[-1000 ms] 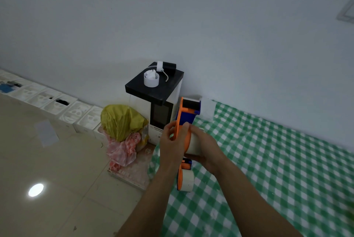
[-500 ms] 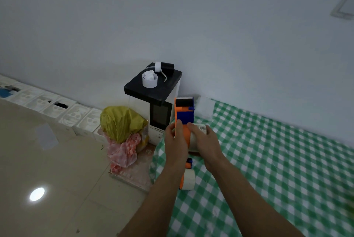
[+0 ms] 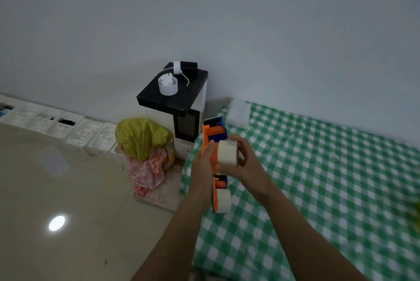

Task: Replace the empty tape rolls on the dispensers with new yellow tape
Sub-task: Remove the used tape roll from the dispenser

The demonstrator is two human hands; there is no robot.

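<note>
I hold an orange and blue tape dispenser up in front of me above the checked cloth. My left hand grips its orange body from the left. My right hand grips the pale cream roll on the dispenser's right side, fingers curled round its far edge. A second orange dispenser with a pale roll lies on the cloth just below my hands.
A green and white checked cloth covers the surface at right. A black-topped white appliance stands by the wall, with a yellow bag and pink bag beside it. White boxes line the wall on the tiled floor.
I have turned the dispenser so the roll's side faces me. My right hand has shifted round onto the roll, which now stands out further to the right of the orange body.
</note>
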